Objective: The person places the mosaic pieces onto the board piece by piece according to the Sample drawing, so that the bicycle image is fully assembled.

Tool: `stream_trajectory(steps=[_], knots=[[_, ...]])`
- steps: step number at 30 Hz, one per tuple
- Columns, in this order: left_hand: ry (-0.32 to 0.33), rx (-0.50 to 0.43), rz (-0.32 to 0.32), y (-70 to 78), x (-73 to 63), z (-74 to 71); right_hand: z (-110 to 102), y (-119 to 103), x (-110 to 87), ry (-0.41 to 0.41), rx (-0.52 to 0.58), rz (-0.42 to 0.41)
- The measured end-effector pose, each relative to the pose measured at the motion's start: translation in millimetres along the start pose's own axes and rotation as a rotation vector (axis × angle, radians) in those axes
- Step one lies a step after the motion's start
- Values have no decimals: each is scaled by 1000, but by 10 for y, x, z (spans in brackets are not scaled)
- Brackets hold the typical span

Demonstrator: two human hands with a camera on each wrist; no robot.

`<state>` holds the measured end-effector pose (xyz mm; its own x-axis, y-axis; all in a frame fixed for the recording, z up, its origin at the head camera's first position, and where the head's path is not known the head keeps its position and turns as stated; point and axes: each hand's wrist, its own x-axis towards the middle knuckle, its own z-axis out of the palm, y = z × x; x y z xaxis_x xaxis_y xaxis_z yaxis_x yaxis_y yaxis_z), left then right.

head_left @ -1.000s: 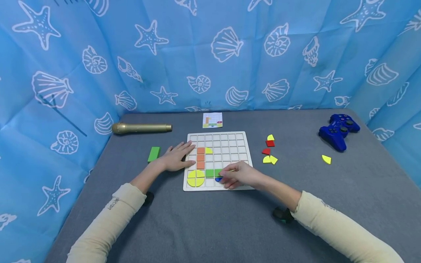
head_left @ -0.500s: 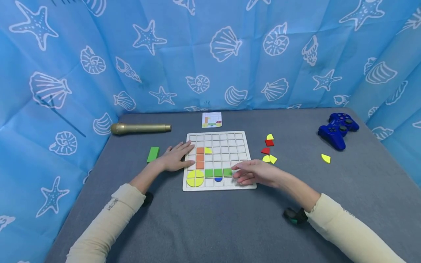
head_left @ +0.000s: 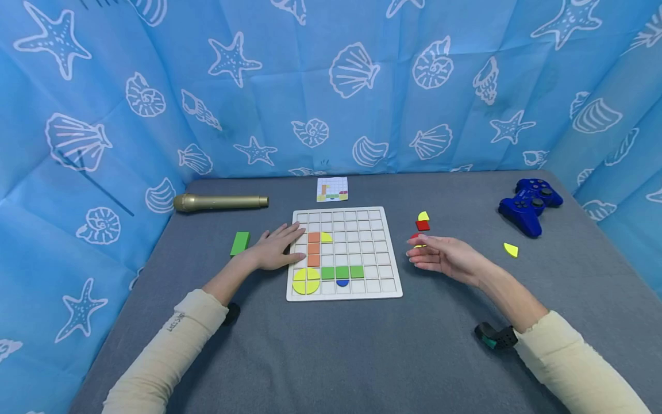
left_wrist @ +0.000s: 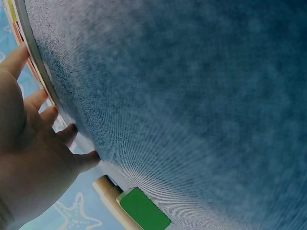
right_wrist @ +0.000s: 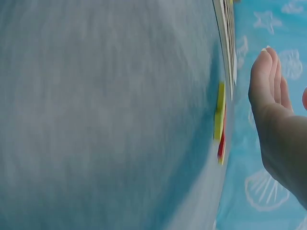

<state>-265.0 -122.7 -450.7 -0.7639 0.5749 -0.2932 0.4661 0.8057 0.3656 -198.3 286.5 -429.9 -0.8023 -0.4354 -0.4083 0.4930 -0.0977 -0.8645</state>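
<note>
A white grid board (head_left: 372, 248) lies mid-table. Three orange squares (head_left: 314, 249) stand in a column on it, beside a yellow quarter-circle (head_left: 326, 237). Several yellow quarters form a circle (head_left: 306, 281) at lower left. Three green squares (head_left: 342, 272) make a row, with a blue half-circle (head_left: 342, 283) below the middle one. My left hand (head_left: 274, 248) rests with spread fingers on the board's left edge. My right hand (head_left: 447, 257), nothing seen in it, hovers with loose fingers right of the board, partly hiding loose red (head_left: 422, 225) and yellow pieces (head_left: 423, 216).
A printed pattern card (head_left: 333, 189) lies behind the board. Left of it is a gold microphone (head_left: 222, 202), with a green block (head_left: 240, 244) nearer my left hand. To the right are a blue game controller (head_left: 530, 207) and a lone yellow quarter (head_left: 511, 249).
My right hand has let go of a green square at the right end of the green row and moved right, off the board, to the loose pieces. My left hand stays put.
</note>
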Motion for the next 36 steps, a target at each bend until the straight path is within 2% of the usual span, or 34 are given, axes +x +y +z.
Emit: stream_trajectory(steps=[7,12,15,20,28,30,36], knots=[[3,2,1,18,-18,-16,-316,-94,-85,54,83,-12],[4,-2,1,25,-25,-15,-460,-138,-102,116,26,-14],[3,-4,0,29,-23,-19,-505,-127,-83,140,-81,-10],[3,-2,-2,32,-19,-21,-494,-63,-9,153,-354,-25],[11,-4,7,15,-15,-4,-358,-10,39,242,-760,-122],[11,-7,8,7,-13,-3,-339,14,51,239,-815,-165],[15,-2,16,-8,-8,6,-328,71,93,228,-856,-229]])
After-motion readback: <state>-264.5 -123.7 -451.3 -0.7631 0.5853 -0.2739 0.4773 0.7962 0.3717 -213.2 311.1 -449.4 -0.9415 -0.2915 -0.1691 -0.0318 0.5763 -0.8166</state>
